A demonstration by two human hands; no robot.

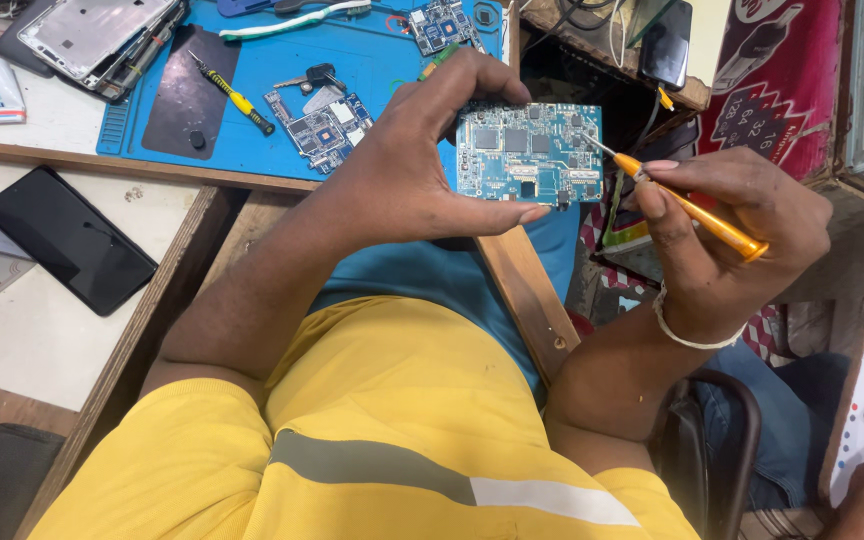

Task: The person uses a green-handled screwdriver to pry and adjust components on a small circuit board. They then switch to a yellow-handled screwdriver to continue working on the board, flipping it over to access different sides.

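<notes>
Above a blue work mat point(372, 60), left hand point(402, 170) pinching a blue circuit board point(529, 152), right hand point(732, 230) gripping an orange screwdriver point(687, 205)

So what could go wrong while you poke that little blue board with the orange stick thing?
The left hand grips the blue circuit board only by its edges, up in the air, so a hard push might make it slip or flip. The orange screwdriver in the right hand has a thin metal tip touching the crowded tiny parts; if it skids, it could scratch or knock one loose.
</notes>
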